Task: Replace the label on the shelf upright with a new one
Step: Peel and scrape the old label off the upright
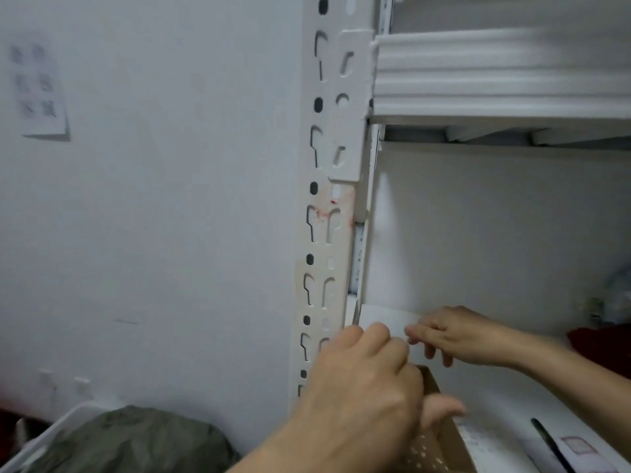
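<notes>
The white slotted shelf upright [322, 213] runs down the middle of the view, with red smears and a yellowish residue patch partway down. Low beside it, my left hand [365, 380] and my right hand [457, 336] meet over a white sheet of paper [389, 319] at the shelf's left end. The left hand's fingers are curled at the sheet's near edge and hide their grip. The right hand's fingertips pinch the sheet's right side. A brown cardboard box [440, 442] lies under the left hand.
A white shelf beam [495, 80] crosses above on the right. On the lower shelf lie a black pen [549, 442], printed paper and a red thing [601, 343]. A white bin [41, 442] with a grey-green bundle stands lower left. A sheet is stuck on the wall [39, 90].
</notes>
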